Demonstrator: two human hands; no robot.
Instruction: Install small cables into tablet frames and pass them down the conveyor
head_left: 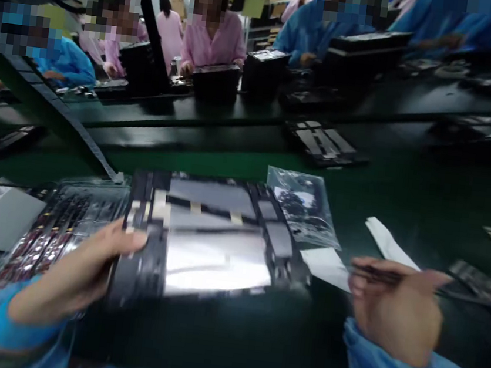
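Observation:
My left hand (85, 263) grips the left edge of an opened tablet (219, 258), thumb on top. The tablet is tilted up above the dark green bench, its silver battery panels, black frame and yellowish tape strips facing me. To the right, my right hand (399, 314) is closed around dark, thin tweezers (377, 274), whose shape is blurred by motion. The tweezers are apart from the tablet. White paper pieces (327, 265) lie between the tablet and my right hand. Behind the tablet's right corner is a clear plastic bag (305, 205) with dark parts inside.
At left, a clear tray (68, 217) holds rows of small parts beside a grey-white box (0, 215). Another opened tablet (323, 142) lies farther back, before a raised dark conveyor (243, 125). A slanted post (72, 111) stands left. Several co-workers sit across.

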